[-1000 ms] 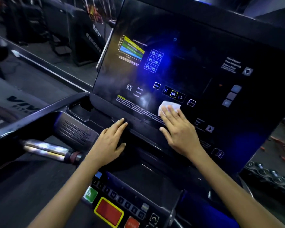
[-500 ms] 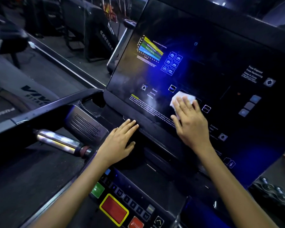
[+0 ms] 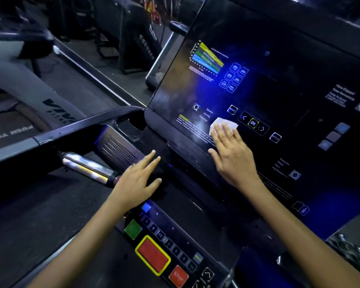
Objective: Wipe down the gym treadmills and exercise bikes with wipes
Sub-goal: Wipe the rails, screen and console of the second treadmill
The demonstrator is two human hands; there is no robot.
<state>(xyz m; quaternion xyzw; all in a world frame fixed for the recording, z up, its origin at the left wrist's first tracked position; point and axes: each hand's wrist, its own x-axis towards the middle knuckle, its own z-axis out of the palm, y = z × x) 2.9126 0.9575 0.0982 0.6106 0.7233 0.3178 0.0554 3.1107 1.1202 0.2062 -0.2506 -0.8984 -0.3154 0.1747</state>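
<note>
The treadmill console (image 3: 279, 84), a broad dark glossy panel lit by a blue glare, is being wiped low down and left of centre. Its printed touch keys sit close to the work: the OK key (image 3: 253, 123) lies just beside the wipe (image 3: 223, 124), so a key could be pressed by accident if the stroke is carried further right under firm pressure. Streaks may also be left on the gloss, since only a small crumpled patch of wipe is in contact. Below, the lower keypad (image 3: 166, 246) with its large red button (image 3: 153, 254) is placed under the left forearm, and it could be triggered if that arm is lowered.

The right hand (image 3: 232, 154) is laid flat on the panel, fingers straight and close together, with the wipe pressed beneath the fingertips; nothing is gripped. The left hand (image 3: 138, 178) is rested palm-down on the ledge under the screen, fingers spread and relaxed, apparently as a brace, and nothing is held in it. The white wipe is seen only where it protrudes beyond the right fingertips.
</note>
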